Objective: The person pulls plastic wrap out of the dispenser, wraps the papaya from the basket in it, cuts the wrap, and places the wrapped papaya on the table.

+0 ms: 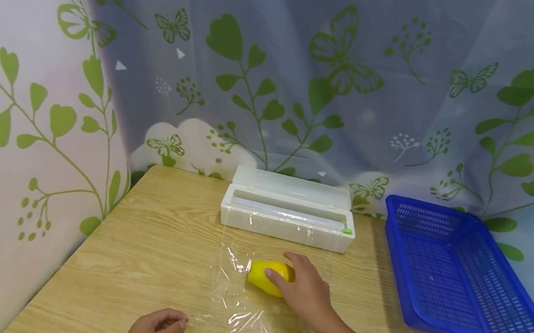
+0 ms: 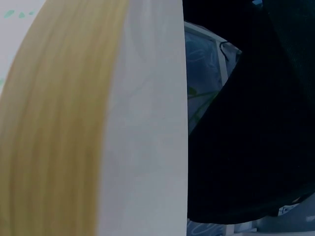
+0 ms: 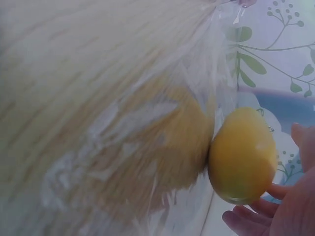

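Note:
A smooth yellow oval fruit (image 1: 260, 276), like a mango, lies on a sheet of clear plastic wrap (image 1: 246, 321) over the table. Around its right end is my right hand (image 1: 306, 290), thumb over the fruit and fingers at the far side. In the right wrist view, a finger of the right hand (image 3: 290, 206) meets the fruit (image 3: 242, 155) near its greenish end, while the thumb stands a little apart. At the near edge, my left hand (image 1: 154, 331) has curled fingers and pinches the left side of the wrap. The left wrist view shows no hand.
Behind the fruit stands an open white wrap dispenser box (image 1: 284, 230) with a roll inside and a green slider (image 1: 347, 231); film runs from it toward me. A blue plastic basket (image 1: 401, 280) stands at the right. Patterned curtains (image 1: 278, 78) border the wooden table (image 1: 134, 250).

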### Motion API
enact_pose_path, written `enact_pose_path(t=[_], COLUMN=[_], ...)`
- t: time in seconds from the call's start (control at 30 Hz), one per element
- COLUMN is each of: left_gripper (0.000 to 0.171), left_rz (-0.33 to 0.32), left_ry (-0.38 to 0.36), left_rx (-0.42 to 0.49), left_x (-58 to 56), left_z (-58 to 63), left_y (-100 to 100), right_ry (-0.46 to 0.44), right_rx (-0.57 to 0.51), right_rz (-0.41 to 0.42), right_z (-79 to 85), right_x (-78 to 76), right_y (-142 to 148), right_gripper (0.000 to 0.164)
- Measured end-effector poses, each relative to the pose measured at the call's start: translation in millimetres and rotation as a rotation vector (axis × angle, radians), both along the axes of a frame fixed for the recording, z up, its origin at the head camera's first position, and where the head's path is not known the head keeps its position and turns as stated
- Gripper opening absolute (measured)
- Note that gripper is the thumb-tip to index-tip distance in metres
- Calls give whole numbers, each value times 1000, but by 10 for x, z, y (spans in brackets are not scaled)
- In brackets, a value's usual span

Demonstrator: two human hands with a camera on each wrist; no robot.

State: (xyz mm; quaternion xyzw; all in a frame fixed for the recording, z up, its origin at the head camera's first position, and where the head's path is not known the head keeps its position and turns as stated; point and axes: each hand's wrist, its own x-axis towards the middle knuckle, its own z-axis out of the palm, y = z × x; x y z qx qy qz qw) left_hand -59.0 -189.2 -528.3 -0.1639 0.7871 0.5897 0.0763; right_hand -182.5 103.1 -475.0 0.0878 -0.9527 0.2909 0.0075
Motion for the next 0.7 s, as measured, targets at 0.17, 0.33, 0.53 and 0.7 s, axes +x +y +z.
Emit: enact_pose_path(t=[0.17, 0.33, 0.53, 0.7], left_gripper=[25, 25, 25, 30], left_rz=[-2, 9, 15, 23], left_ry=[3, 0, -10, -11], left_rx=[5, 8, -9, -28], left_x=[2, 2, 9, 9], left_z=[-10, -26, -40, -44], left_y=[-2, 17, 20, 1], right_ry=[-16, -7, -80, -177], right_rx=[-14, -30, -89, -76], right_rz=[-20, -27, 26, 68], right_z=[96, 142, 58, -48], right_x=[102, 267, 550, 767], right_y=[106, 315, 639, 885], right_gripper=[72, 66, 48, 44])
